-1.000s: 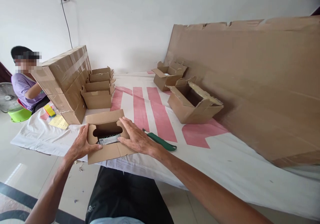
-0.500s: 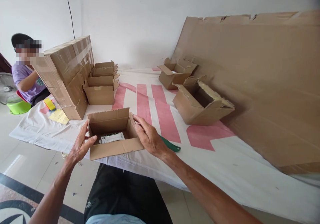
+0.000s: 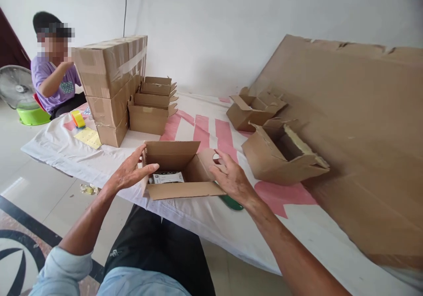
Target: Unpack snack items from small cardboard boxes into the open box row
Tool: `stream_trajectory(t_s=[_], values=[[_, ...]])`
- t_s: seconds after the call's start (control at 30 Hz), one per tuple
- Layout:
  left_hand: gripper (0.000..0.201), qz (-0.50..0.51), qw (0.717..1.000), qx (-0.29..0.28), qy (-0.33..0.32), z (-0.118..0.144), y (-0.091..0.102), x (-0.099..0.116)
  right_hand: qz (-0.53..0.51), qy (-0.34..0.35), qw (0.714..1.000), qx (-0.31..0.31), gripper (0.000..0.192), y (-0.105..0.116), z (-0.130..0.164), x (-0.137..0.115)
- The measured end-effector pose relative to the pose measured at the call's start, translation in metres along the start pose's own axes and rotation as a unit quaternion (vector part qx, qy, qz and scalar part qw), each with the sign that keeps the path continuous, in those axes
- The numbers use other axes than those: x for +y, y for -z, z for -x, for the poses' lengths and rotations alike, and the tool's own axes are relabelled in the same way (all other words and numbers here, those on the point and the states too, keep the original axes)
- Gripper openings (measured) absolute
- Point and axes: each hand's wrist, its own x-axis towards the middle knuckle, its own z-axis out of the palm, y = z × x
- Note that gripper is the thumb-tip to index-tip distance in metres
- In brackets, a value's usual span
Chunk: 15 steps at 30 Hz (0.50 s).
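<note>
The open carton (image 3: 180,172) is flanked by the left hand (image 3: 129,172) and right hand (image 3: 231,179), both grips released; its flaps are judged next to be folded shut.

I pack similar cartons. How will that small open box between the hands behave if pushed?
The small open box probably slides easily on the white cloth. It seems light, holding one flat packet. Its loose flaps likely bend.

A home packing spot: stacked cardboard boxes (image 3: 110,84) on a cloth-covered table (image 3: 198,216), tiled floor (image 3: 20,199).
</note>
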Motion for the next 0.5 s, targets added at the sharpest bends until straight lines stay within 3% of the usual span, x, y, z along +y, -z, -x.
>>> stream_trajectory(t_s=[0.13, 0.23, 0.37, 0.5], values=[[0.068, -0.026, 0.999, -0.043, 0.006, -0.014, 0.009, 0.005, 0.086, 0.028, 0.996, 0.005, 0.071, 0.013, 0.003, 0.009], [0.049, -0.067, 0.996, -0.052, -0.025, -0.024, 0.009, 0.011, 0.155, 0.136, 0.978, 0.021, 0.053, 0.021, 0.002, 0.003], [0.049, -0.077, 0.995, -0.037, -0.043, -0.029, 0.003, 0.013, 0.165, 0.241, 0.956, -0.004, 0.023, 0.032, -0.009, -0.018], [0.053, -0.071, 0.996, -0.036, -0.046, -0.025, -0.003, 0.011, 0.107, 0.233, 0.966, -0.03, 0.021, 0.04, -0.018, -0.039]])
